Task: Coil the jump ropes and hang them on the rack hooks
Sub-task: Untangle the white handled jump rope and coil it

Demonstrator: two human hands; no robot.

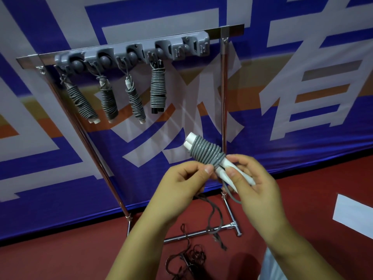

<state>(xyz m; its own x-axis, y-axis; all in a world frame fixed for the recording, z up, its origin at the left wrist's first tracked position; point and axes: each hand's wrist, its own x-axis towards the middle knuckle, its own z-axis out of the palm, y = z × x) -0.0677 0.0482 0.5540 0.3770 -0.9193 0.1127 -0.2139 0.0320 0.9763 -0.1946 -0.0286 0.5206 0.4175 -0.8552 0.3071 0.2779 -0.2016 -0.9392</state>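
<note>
A jump rope (205, 152) with white handles is held in front of a chrome rack (223, 98), low and near the rack's right upright. Its grey cord is wound tightly round the paired handles for about half their length. The handles are gripped by the right hand (254, 184), with fingers and thumb curled round their bare lower ends. The cord at the end of the winding is pinched between thumb and forefinger of the left hand (187, 178), its fingers curled together. A short loose tail of cord hangs below the right hand.

Along the rack's top rail a grey hook strip (133, 53) is mounted. Four wound ropes (113, 98) already hang from its left and middle hooks; hooks toward the right end appear free. On the red floor (60, 259) by the rack's base, a dark tangled rope (193, 257) lies uncoiled. The task is judged well advanced: this rope remains to be finished and hung, and the dark one coiled.
</note>
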